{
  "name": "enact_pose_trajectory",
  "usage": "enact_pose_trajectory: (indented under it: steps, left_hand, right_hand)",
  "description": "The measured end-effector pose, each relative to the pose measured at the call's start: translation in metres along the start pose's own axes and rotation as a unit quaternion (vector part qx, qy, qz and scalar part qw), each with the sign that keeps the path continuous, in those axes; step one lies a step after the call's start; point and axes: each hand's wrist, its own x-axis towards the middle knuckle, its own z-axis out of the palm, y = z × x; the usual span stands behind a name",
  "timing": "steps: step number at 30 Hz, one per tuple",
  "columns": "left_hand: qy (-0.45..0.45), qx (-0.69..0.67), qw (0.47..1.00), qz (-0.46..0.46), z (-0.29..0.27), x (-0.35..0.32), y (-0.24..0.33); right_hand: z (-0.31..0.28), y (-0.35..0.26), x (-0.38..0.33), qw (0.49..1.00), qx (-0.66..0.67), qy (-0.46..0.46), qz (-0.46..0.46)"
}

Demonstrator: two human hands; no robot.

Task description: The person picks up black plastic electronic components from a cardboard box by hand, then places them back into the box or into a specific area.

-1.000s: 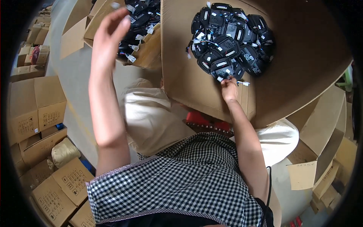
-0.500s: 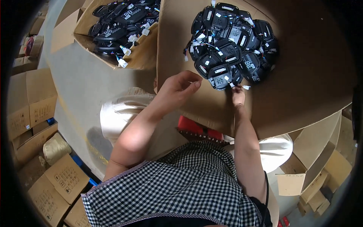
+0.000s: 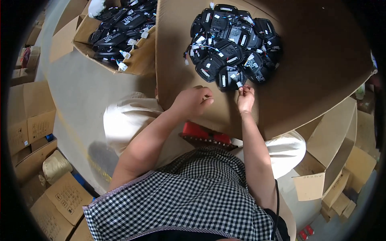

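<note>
A cluster of black digital display units [image 3: 229, 52], with coloured wires and white plugs, lies on a large brown cardboard surface [image 3: 305, 80]. At its near edge my right hand [image 3: 246, 99] pinches a small white cable connector [image 3: 240, 84] beside the nearest display unit [image 3: 229, 78]. My left hand [image 3: 193, 102] hovers to the left of it, over the near left part of the cardboard. Its fingers are curled toward the thumb, and whatever they may hold is too small or hidden to make out.
An open carton [image 3: 90, 58] full of similar display units stands at the upper left. Cardboard boxes [image 3: 34, 108] are stacked along the left side. More open cartons [image 3: 327, 152] are at the right. A red object [image 3: 205, 132] lies below the cardboard's near edge.
The view has shifted, moving the scene slightly left. My right hand has drawn back a little from the cluster. My left fingers have curled in more, and a white shape shows at the left carton.
</note>
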Motion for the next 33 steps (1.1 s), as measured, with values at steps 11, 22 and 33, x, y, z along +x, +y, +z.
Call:
enact_pose_trajectory:
  steps: [11,22,33]
  left_hand:
    - [-0.058,0.076,0.995,0.021,-0.003,-0.008,0.012]
    - [0.012,0.068,0.997,-0.024,0.012,0.008,0.011]
    - [-0.124,-0.018,0.985,0.118,0.032,-0.005,-0.022]
  right_hand:
    - [0.037,0.046,0.091,0.948,0.241,-0.077,0.192]
    - [0.000,-0.055,-0.034,0.970,-0.107,-0.055,-0.213]
    - [-0.070,-0.079,-0.116,0.939,-0.044,-0.283,-0.193]
